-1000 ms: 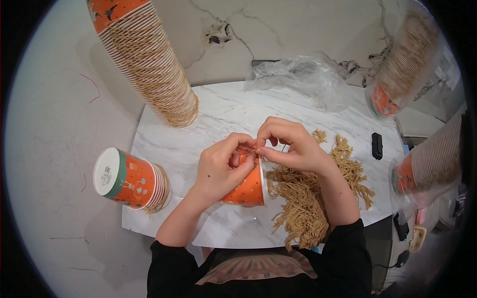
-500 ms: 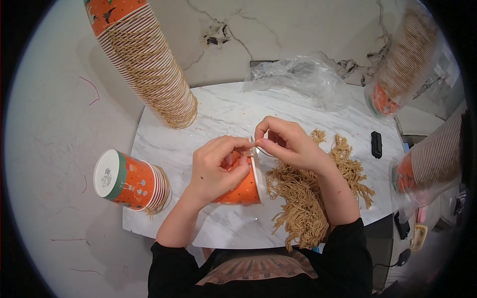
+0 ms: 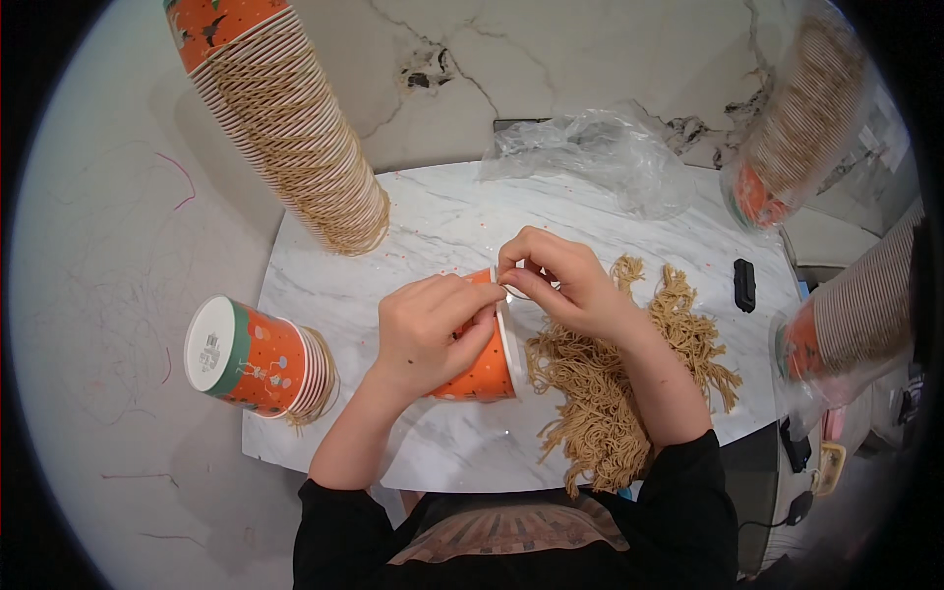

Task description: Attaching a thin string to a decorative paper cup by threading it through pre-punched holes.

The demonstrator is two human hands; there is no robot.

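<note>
An orange paper bucket (image 3: 482, 379) with a white rim lies on its side on the marbled table, its mouth toward the right. My left hand (image 3: 433, 329) is over its side, fingers closed and tips drawn together at the rim. Against them, my right hand (image 3: 560, 280) pinches thumb and forefinger at the same spot, just outside the mouth. Whatever lies between the fingertips is too small to make out. Beneath my right forearm a heap of tan cords (image 3: 600, 403) spreads over the table.
To the left, a short stack of orange and green buckets (image 3: 261, 359) lies tipped. A tall corded stack (image 3: 295, 138) rises at the back left. Crumpled clear plastic (image 3: 600, 162) lies at the back; a black object (image 3: 744, 285) and bagged stacks (image 3: 855, 305) are at right.
My left thumb and fingers have closed together at the rim. The right fingertips have shifted slightly left toward them. The bucket has barely moved.
</note>
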